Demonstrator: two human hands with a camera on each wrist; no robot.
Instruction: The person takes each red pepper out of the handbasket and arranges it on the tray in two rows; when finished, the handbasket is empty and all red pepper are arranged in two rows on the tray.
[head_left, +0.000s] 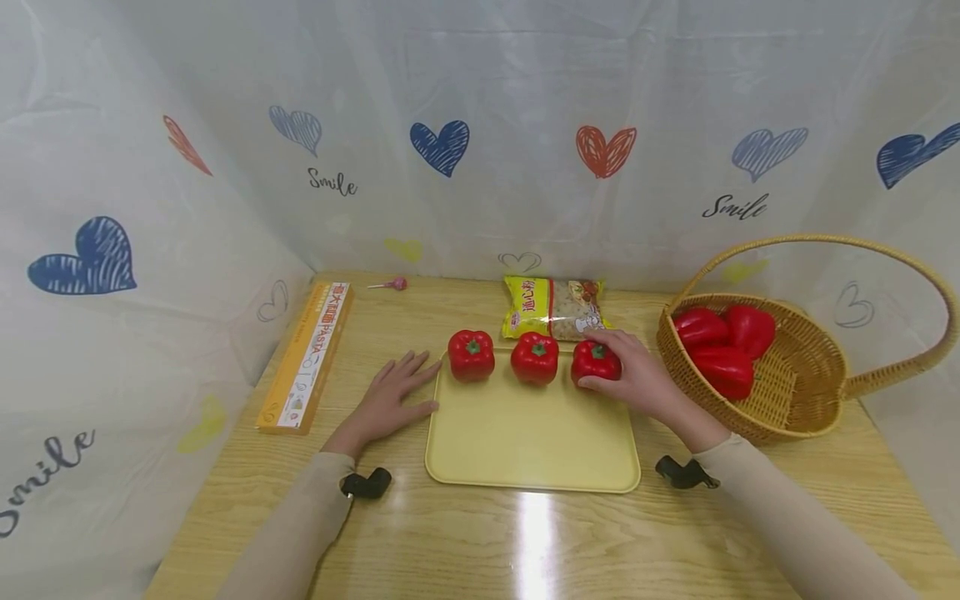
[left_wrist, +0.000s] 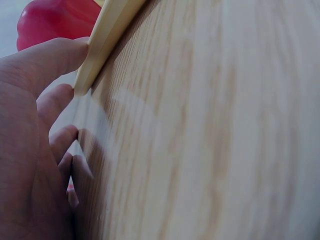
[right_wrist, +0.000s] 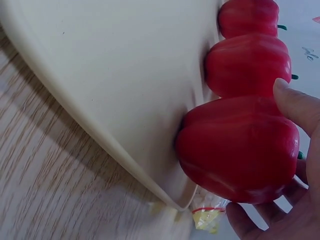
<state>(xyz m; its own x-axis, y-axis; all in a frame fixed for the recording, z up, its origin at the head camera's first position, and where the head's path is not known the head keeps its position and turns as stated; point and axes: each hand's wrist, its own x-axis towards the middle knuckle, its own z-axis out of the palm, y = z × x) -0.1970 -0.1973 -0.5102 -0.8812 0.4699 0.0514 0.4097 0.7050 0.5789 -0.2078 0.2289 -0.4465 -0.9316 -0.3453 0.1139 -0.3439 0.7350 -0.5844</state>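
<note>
Three red bell peppers stand in a row along the far edge of a pale yellow tray (head_left: pixel 532 442): a left one (head_left: pixel 471 357), a middle one (head_left: pixel 534 358) and a right one (head_left: pixel 594 363). My right hand (head_left: pixel 637 375) holds the right bell pepper (right_wrist: pixel 237 150), thumb on the near side and fingers curled round the far side. It stands upright on the tray. My left hand (head_left: pixel 390 400) lies beside the tray's left edge with its fingers spread. In the left wrist view, its thumb and a finger touch the tray's rim (left_wrist: pixel 100 50).
A wicker basket (head_left: pixel 817 392) with a tall handle, holding three more red bell peppers (head_left: pixel 723 367), stands at the right. Behind the tray lies a yellow pasta bag (head_left: pixel 551 308). An orange pasta box (head_left: pixel 306 358) and a pink lollipop (head_left: pixel 397 284) are at the left.
</note>
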